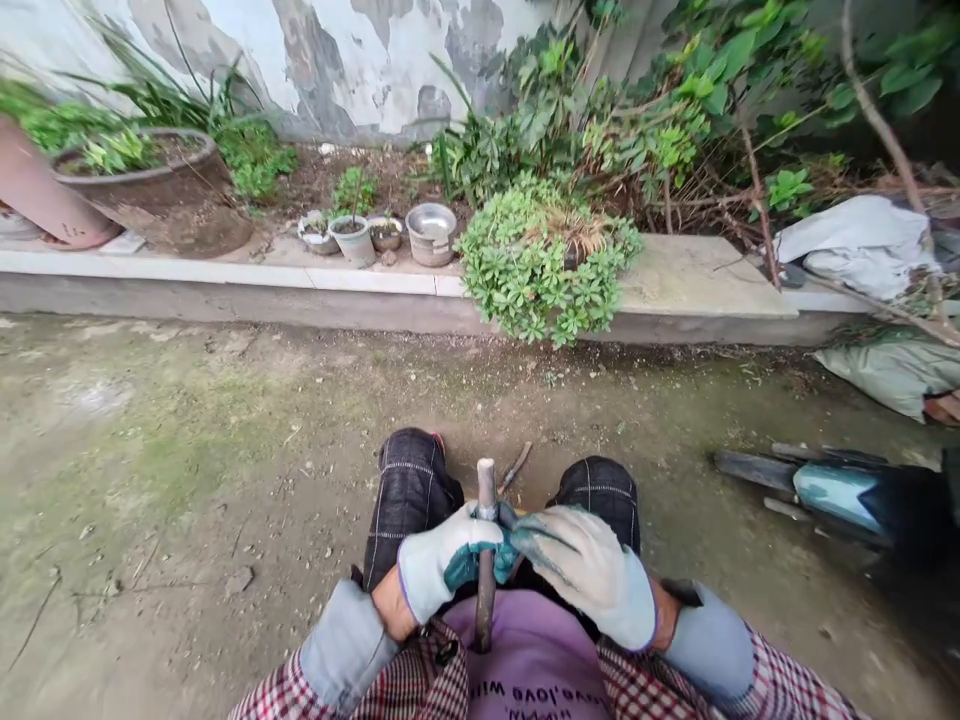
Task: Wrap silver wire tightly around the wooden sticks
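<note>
A cut branch section (487,486), bare at its pale top end, stands nearly upright in front of my lap. My left hand (448,560), in a white work glove with green-coated fingers, is wrapped round its middle. Just above that grip, a greyish band circles the branch. My right hand (589,572), gloved the same way, is closed beside the branch, its fingertips meeting the left hand's at the band. Whatever lies within the right fingers is hidden. The branch's lower end rests near my purple shirt (536,640).
Dark checked trouser knees (409,480) flank the branch. A twig (516,465) lies on the dirt ground (187,480). Ahead runs a low ledge (300,300) with small pots (352,245), a metal bowl (431,250) and a leafy plant (547,270). A teal-and-black vehicle (836,495) stands right.
</note>
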### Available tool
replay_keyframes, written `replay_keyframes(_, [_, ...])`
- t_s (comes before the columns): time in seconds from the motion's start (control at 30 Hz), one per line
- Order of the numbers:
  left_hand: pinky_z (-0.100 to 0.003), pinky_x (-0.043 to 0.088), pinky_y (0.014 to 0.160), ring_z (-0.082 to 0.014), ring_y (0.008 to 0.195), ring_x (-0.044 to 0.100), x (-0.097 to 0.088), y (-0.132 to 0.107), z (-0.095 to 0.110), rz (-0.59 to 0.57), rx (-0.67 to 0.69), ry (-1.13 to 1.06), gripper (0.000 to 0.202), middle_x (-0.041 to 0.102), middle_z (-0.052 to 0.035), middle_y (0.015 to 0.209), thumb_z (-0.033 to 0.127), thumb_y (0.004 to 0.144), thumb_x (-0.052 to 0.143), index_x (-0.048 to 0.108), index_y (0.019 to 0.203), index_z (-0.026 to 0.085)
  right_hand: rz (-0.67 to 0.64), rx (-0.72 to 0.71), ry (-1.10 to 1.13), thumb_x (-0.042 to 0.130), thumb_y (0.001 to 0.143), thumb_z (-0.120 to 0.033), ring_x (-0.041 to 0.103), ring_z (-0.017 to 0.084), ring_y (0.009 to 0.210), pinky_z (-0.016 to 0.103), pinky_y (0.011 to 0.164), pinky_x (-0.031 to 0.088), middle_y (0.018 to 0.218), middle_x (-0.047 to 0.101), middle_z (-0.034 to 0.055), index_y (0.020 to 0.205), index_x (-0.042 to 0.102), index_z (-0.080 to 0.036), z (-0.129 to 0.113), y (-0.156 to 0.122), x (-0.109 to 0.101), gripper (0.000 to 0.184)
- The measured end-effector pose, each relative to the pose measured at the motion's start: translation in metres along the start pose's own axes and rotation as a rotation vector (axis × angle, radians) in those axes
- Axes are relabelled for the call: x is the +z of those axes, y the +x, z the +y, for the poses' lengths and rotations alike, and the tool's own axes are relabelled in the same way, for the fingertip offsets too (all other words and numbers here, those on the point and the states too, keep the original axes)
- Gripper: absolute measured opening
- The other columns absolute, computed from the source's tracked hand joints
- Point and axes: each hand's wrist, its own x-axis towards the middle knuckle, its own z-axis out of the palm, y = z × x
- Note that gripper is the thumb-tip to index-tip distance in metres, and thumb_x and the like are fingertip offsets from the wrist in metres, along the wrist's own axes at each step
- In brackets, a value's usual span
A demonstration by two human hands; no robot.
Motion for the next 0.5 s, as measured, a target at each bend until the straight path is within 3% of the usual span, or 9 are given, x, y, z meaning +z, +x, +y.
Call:
replay_keyframes(0.13, [-0.027,0.044,0.059,-0.0111,0.056,0.052,0.001,-0.003,0.004,0.013,-0.083,-0.179,0.022,0.054,0.0029,0.062,0.025,0.061,0.075,0.057,0.072,0.018,-0.054,-0.073,0.010,0.048,0.107,-0.026,0.073,0.022,0.092,0.035,0.075,0.060,0.101,0.079,0.0117,0.110,0.080,-0.020,0.005,0.005,-0.006,0.032])
replay_keyframes(0.2, [-0.027,0.049,0.065,-0.0114,0.062,0.056,-0.001,-0.003,0.001,0.094,-0.081,-0.188,0.026,0.059,0.0032,0.070,0.022,0.062,0.078,0.061,0.082,0.018,-0.118,-0.055,0.024,0.049,0.107,-0.025,0.071,0.023,0.097,0.038,0.080,0.060,0.107,0.078,0.0121,0.115,0.079,-0.020,0.009,0.005,-0.008,0.031])
replay_keyframes(0.33, [-0.027,0.049,0.066,-0.0114,0.064,0.058,-0.003,-0.002,-0.002,0.096,-0.084,-0.211,0.031,0.062,0.0027,0.074,0.024,0.067,0.080,0.064,0.092,0.018,-0.138,-0.070,0.022,0.053,0.105,-0.024,0.068,0.024,0.097,0.039,0.080,0.058,0.105,0.076,0.0115,0.112,0.078,-0.019,0.016,0.005,-0.007,0.026])
replay_keyframes(0.5, [-0.026,0.043,0.059,-0.0105,0.056,0.050,0.007,0.003,0.011,0.033,0.001,-0.111,0.020,0.055,0.0030,0.061,0.026,0.067,0.076,0.059,0.071,0.017,-0.066,-0.094,-0.141,0.054,0.101,-0.022,0.063,0.023,0.084,0.037,0.070,0.052,0.091,0.074,0.0093,0.092,0.076,-0.019,0.019,0.016,0.001,0.023])
